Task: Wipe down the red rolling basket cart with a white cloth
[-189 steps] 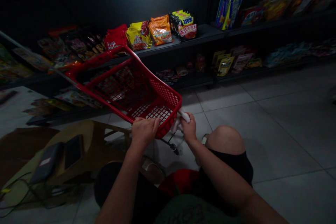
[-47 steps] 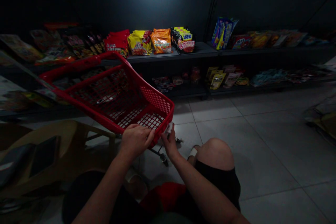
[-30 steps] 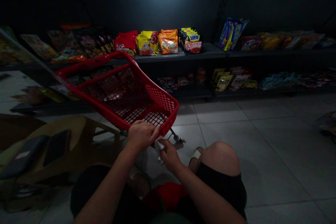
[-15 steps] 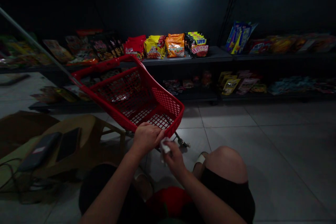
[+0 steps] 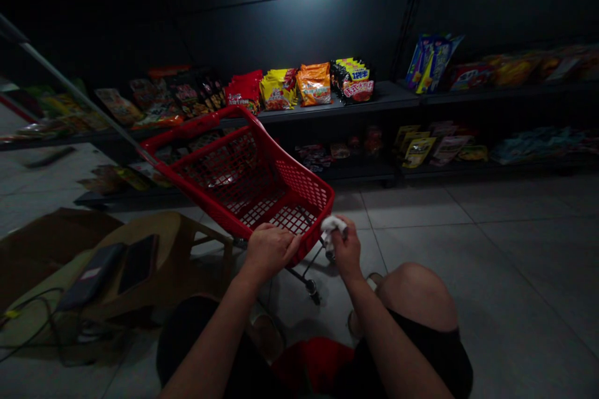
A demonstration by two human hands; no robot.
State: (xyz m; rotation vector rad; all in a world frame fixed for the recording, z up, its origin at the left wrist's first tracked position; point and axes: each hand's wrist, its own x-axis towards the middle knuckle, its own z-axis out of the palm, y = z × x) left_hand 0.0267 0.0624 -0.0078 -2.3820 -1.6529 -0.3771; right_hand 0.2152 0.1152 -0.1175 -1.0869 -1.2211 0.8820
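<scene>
While my left hand (image 5: 270, 250) grips the red cart (image 5: 299, 167), my right hand (image 5: 347, 248) pinches a white cloth (image 5: 331, 224) beside it; wiping seems the step, next wanting firm contact.

The front packet of black and yellow glossy plastic (image 5: 357, 82) carried the blue characters "1袋半", and below them white characters which began with "韩式火". On the red plastic packets (image 5: 244, 91), the yellow plastic packets (image 5: 277, 91) and the orange plastic packets (image 5: 315, 83), the lettering was too blurred for reading.
</scene>
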